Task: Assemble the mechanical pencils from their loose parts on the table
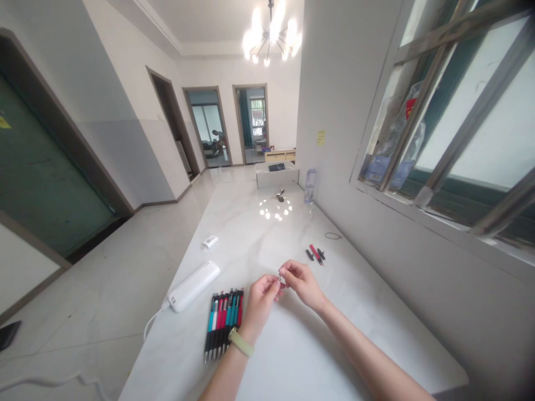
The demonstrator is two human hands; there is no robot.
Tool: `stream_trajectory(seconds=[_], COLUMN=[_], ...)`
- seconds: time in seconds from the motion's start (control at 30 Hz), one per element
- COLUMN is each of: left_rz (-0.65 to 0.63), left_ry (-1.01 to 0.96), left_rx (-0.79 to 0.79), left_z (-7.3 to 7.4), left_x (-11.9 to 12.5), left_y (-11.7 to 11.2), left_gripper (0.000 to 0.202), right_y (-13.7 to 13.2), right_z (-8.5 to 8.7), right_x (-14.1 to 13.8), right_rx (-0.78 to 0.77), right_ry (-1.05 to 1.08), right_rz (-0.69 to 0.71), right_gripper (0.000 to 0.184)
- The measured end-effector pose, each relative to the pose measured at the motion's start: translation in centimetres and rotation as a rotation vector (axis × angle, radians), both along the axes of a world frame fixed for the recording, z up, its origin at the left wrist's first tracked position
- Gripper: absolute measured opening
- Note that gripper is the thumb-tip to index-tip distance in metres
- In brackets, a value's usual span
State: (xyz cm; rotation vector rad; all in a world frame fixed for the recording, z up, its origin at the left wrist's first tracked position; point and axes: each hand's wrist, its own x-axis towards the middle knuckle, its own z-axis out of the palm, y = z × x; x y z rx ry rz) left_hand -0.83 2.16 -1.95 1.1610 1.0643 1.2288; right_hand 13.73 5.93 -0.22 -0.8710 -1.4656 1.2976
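Above the middle of the white marbled table, my left hand [261, 299] and my right hand [305, 284] meet with their fingertips pinched together. Between them is a small, thin piece, too small and blurred to name. A pale green band [241, 342] circles my left wrist. Close to that wrist lies a row of several click pens [221, 323] with teal, red and white barrels and black grips, partly hidden by my left hand. Beyond my right hand, a red pen barrel [315, 253] rests between black pen parts [321, 253].
To the left are a white power strip [194, 285] with a cord and a small white box [210, 241]. A dark loop [333, 236], keys [280, 195], a clear bottle [310, 185] and a white box [276, 176] stand or lie farther off. A wall borders the right. A person appears through a far doorway.
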Motion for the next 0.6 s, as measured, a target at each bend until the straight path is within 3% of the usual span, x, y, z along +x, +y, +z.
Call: stream_trajectory(seconds=[0.2, 0.3, 0.43, 0.5, 0.6], left_rz=[-0.008, 0.022, 0.072, 0.08, 0.076], left_ry=[0.056, 0.062, 0.054, 0.05, 0.048], left_rx=[0.028, 0.03, 0.008, 0.014, 0.019], left_z=[0.2, 0.2, 0.1, 0.1, 0.2], left_x=[-0.3, -0.5, -0.6, -0.6, -0.5], left_y=[0.0, 0.0, 0.1, 0.1, 0.0], left_gripper=[0.029, 0.03, 0.03, 0.029, 0.029], right_y=[-0.4, -0.2, 2.1, 3.8, 5.8], right_z=[0.0, -0.1, -1.4, -2.1, -2.8], right_x=[-0.3, -0.1, 2.6, 4.7, 7.6], right_rx=[-0.003, 0.033, 0.27, 0.29, 0.257], right_ry=[-0.015, -0.118, -0.591, -0.874, -0.963], right_rz=[-0.019, -0.043, -0.359, -0.549, -0.654], right_gripper=[0.03, 0.032, 0.018, 0.021, 0.026])
